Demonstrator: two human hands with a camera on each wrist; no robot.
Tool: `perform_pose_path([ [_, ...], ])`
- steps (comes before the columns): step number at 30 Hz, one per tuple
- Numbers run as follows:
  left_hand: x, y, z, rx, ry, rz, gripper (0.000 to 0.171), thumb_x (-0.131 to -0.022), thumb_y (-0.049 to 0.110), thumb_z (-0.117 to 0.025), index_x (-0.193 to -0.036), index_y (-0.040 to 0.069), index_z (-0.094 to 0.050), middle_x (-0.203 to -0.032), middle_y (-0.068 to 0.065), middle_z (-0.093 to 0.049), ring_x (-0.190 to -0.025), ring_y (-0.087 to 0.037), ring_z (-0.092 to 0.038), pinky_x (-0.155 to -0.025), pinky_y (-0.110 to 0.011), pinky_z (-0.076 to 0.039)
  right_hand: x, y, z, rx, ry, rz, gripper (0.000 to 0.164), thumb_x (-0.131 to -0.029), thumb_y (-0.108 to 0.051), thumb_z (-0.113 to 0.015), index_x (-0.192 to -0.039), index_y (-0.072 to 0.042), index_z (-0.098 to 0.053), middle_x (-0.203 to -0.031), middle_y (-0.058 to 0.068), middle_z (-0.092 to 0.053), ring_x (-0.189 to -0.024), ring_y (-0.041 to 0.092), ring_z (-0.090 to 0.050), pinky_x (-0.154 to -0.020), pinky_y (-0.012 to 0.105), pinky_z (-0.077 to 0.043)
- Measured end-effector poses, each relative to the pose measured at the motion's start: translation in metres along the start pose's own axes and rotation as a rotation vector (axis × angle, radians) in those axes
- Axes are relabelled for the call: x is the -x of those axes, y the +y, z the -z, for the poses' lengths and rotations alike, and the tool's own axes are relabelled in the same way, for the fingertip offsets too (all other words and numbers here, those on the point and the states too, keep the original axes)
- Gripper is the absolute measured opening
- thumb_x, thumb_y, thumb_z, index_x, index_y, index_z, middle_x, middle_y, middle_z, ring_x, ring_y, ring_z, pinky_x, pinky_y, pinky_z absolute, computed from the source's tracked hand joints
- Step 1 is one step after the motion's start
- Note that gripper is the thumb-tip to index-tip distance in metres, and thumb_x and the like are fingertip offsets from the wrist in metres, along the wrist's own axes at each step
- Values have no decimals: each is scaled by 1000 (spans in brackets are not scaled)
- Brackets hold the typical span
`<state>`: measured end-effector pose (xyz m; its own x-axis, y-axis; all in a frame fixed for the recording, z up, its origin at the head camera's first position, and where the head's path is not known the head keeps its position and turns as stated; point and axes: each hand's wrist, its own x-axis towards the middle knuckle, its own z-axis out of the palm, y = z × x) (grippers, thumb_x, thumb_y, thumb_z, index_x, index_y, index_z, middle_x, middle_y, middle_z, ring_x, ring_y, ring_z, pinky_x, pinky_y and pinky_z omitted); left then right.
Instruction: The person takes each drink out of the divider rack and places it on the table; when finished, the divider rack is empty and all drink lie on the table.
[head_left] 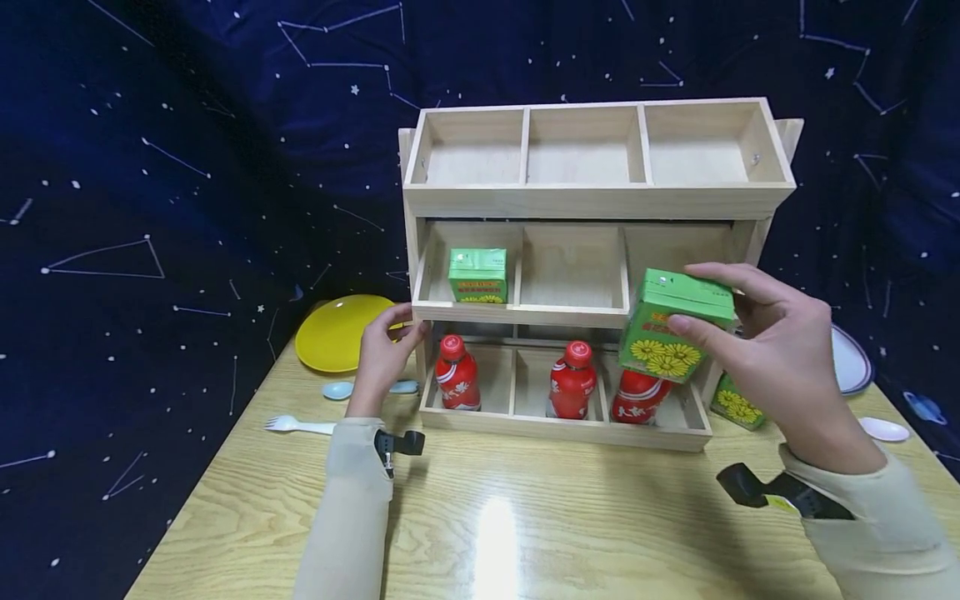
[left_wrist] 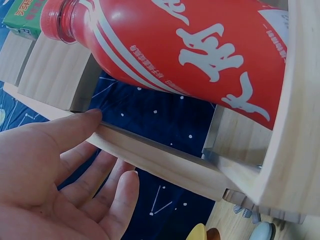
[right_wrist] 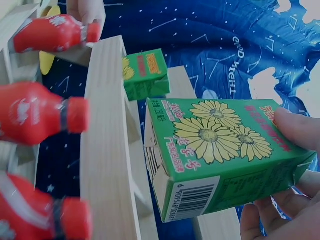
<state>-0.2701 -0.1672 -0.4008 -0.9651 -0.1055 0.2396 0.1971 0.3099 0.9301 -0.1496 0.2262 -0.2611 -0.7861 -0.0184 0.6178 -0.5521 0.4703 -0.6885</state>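
My right hand [head_left: 783,350] grips a green drink carton [right_wrist: 215,155] with yellow flowers, thumb on one face and fingers on the opposite side. The carton is tilted in front of the right end of the wooden rack [head_left: 480,200], by the middle tier. My left hand [head_left: 386,354] holds the rack's left upright [left_wrist: 160,162] between thumb and fingers. Another green carton [head_left: 478,276] stands in the middle tier's left compartment. In the bottom tier are three red bottles: one left [head_left: 457,375], one centre [head_left: 572,382], one right [head_left: 639,398], partly hidden behind the held carton.
A green carton [head_left: 737,403] sits on the table right of the rack. At left are a yellow plate [head_left: 341,333], a blue spoon [head_left: 339,390] and a white fork [head_left: 296,425]. A white plate [head_left: 851,358] and a pale spoon [head_left: 885,429] lie at right. Behind hangs a dark starry cloth.
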Motion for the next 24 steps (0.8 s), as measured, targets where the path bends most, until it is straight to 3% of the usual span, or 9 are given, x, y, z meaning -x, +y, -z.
perform_pose_path([
  [6,0,-1,-1,7,-5,0,42,-92,26,-72,-132,16,-61,-127,-5,-61,-112,-27,-62,-93,-41,-54,26,13,24,103,46,-48,56,-73,12,-81,-125,-4,-66,-110,4,-67,-80,10,-64,-68,10,-51],
  [10,0,0,-1,2,-3,1,43,-92,26,-72,-132,16,-61,-127,-5,-60,-112,-26,-62,-93,-41,-54,43,26,39,175,72,-97,58,-74,12,-80,-127,-7,-66,-117,0,-65,-84,6,-62,-72,7,-50],
  [13,0,0,-1,-6,-1,1,43,-92,26,-72,-132,16,-61,-127,-4,-60,-112,-24,-62,-92,-40,-54,55,39,50,177,86,-134,59,-75,13,-79,-128,-6,-65,-121,0,-63,-89,5,-62,-75,7,-49],
  [18,0,0,-1,-12,-3,1,42,-93,26,-71,-133,16,-61,-127,-4,-60,-111,-24,-62,-92,-40,-55,74,64,68,145,131,-197,54,-76,17,-75,-127,2,-63,-113,-7,-65,-90,0,-63,-76,5,-46],
  [22,0,0,-1,-18,0,2,42,-93,25,-71,-133,17,-61,-127,-5,-60,-111,-25,-62,-92,-41,-55,86,88,81,92,146,-229,51,-77,20,-73,-125,8,-61,-105,-10,-68,-85,-4,-66,-67,8,-51],
  [24,0,-1,-1,-22,5,4,42,-93,26,-71,-133,17,-61,-127,-5,-60,-111,-25,-62,-92,-41,-55,91,98,87,65,150,-259,51,-77,20,-72,-125,5,-63,-102,-13,-68,-84,-4,-66,-61,9,-51],
])
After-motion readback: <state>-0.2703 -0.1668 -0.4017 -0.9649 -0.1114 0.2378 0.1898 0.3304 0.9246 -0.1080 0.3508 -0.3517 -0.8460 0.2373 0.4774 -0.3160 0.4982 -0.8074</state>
